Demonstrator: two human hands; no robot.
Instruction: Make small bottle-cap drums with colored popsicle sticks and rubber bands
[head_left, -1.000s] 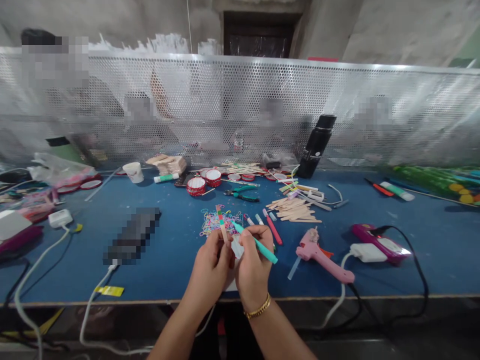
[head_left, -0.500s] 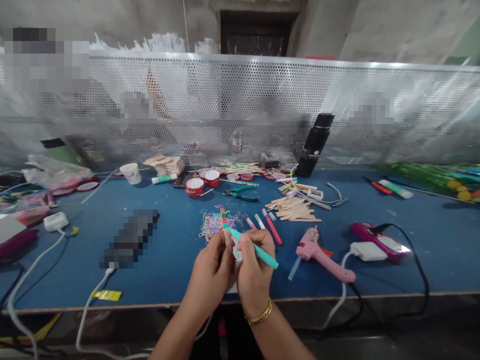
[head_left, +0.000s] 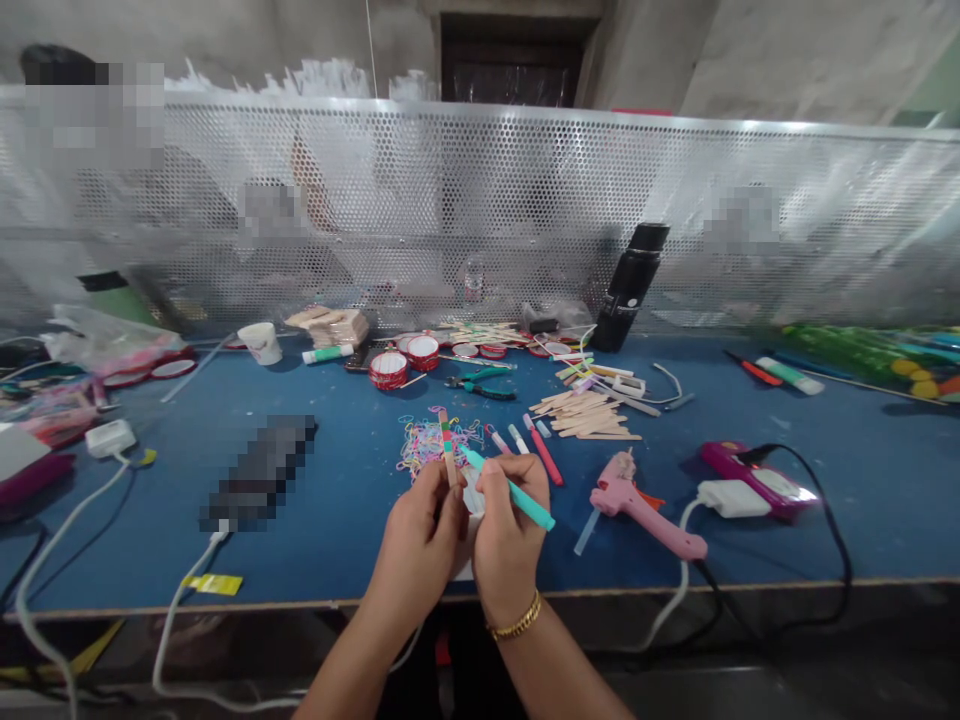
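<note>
My left hand (head_left: 417, 545) is closed on a wooden stick (head_left: 447, 444) with coloured bands, held upright over the near middle of the blue table (head_left: 337, 520). My right hand (head_left: 506, 535) grips a teal marker (head_left: 510, 489), its tip pointing left at the stick. The two hands touch each other. Just beyond them lies a heap of small coloured rubber bands (head_left: 427, 440). A white object shows between the hands; I cannot make it out.
A pink glue gun (head_left: 645, 508) with its cable lies to the right, and beyond it a purple device (head_left: 754, 480) and a white plug. Loose wooden sticks (head_left: 589, 415), markers, green pliers (head_left: 480, 385), red tape rolls and a black bottle (head_left: 628, 290) sit farther back before a perforated metal screen (head_left: 480, 210).
The marker tip swung left toward the stick's lower part. Both hands stayed together in nearly the same spot; the view shifted slightly.
</note>
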